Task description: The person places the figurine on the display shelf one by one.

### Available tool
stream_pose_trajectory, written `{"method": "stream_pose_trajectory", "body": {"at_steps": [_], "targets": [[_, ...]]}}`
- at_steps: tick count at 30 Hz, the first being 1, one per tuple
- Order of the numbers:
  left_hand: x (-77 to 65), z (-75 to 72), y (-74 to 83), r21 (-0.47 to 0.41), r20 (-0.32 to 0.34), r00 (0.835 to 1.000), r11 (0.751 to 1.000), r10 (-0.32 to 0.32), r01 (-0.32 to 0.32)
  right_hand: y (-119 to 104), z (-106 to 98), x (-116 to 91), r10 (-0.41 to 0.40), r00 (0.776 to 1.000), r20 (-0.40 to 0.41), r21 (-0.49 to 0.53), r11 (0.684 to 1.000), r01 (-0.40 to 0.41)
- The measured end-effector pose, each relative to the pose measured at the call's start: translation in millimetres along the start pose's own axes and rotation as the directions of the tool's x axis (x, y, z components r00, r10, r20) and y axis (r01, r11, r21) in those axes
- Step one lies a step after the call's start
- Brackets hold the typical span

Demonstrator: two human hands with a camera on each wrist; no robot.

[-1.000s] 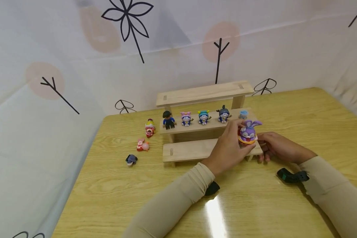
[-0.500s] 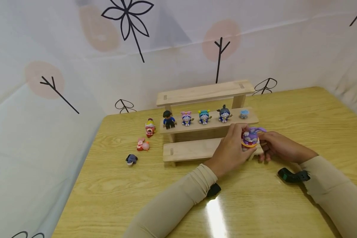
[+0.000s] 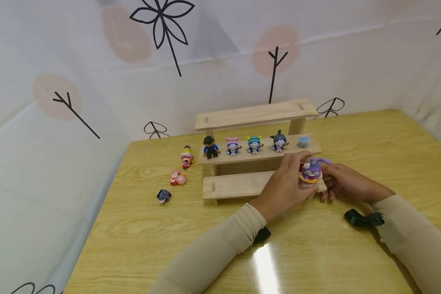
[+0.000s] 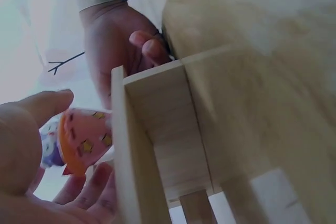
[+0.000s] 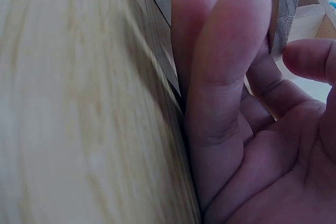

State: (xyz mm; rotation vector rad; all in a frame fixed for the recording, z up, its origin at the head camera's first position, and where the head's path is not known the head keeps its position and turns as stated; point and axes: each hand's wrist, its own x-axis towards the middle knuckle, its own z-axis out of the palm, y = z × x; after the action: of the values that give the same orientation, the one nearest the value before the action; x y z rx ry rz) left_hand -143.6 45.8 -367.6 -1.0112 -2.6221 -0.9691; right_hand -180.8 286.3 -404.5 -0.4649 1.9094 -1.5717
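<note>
At the right end of the lowest tier, my left hand (image 3: 284,181) holds a purple bunny figurine (image 3: 311,170) between thumb and fingers. Its pink, star-marked cup base (image 4: 86,137) lies against the board in the left wrist view. My right hand (image 3: 349,183) is at the same end of the wooden step shelf (image 3: 239,184). In the right wrist view its thumb and a finger pinch the board's end (image 5: 286,17), while other fingers (image 5: 226,61) curl beside it. On the middle tier stand several small figurines, among them a dark-haired one (image 3: 210,148) and a teal-hatted one (image 3: 255,145).
Left of the shelf on the wooden table (image 3: 139,232) lie a red and yellow figurine (image 3: 186,157), a pink one (image 3: 177,178) and a grey-blue one (image 3: 163,196). A small blue item (image 3: 303,141) sits at the middle tier's right end. A patterned cloth (image 3: 224,61) hangs behind.
My left hand has lowered the bunny figurine toward the lowest tier's right end and shifted slightly right. My right hand has stayed at the shelf's end.
</note>
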Motion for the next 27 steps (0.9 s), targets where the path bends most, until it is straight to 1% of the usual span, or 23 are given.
{"method": "stream_pose_trajectory", "body": {"at_steps": [3,6,14,17,23,27], "targets": [[-3.0,-6.9,-2.2,-0.015,0.004,1.000,1.000,0.008,-0.008,1.1,-0.6,-1.2,-0.012,1.000,0.000,-0.004,1.000,0.012],[-6.4,-14.1,-5.1,-0.008,-0.008,1.000,1.000,0.026,-0.026,1.1,-1.3,-0.8,-0.012,1.000,-0.011,-0.013,1.000,0.012],[-19.2,-30.9,-9.2,0.064,-0.026,0.998,0.996,0.061,-0.059,2.5,0.0,-0.5,-0.001,1.000,-0.016,-0.022,1.000,0.001],[-25.3,-36.6,-11.3,0.063,-0.045,0.996,0.995,0.076,-0.074,1.7,0.6,-0.9,0.001,1.000,-0.021,-0.023,1.000,-0.001],[-41.7,-51.1,-19.3,-0.008,-0.126,0.990,0.998,0.058,-0.059,0.5,2.1,0.5,0.017,0.999,-0.030,-0.025,1.000,-0.017],[-48.8,-65.6,-26.8,-0.022,-0.203,0.975,0.995,0.095,-0.102,0.4,2.2,0.0,0.021,0.999,-0.037,-0.025,0.999,-0.022]]}}
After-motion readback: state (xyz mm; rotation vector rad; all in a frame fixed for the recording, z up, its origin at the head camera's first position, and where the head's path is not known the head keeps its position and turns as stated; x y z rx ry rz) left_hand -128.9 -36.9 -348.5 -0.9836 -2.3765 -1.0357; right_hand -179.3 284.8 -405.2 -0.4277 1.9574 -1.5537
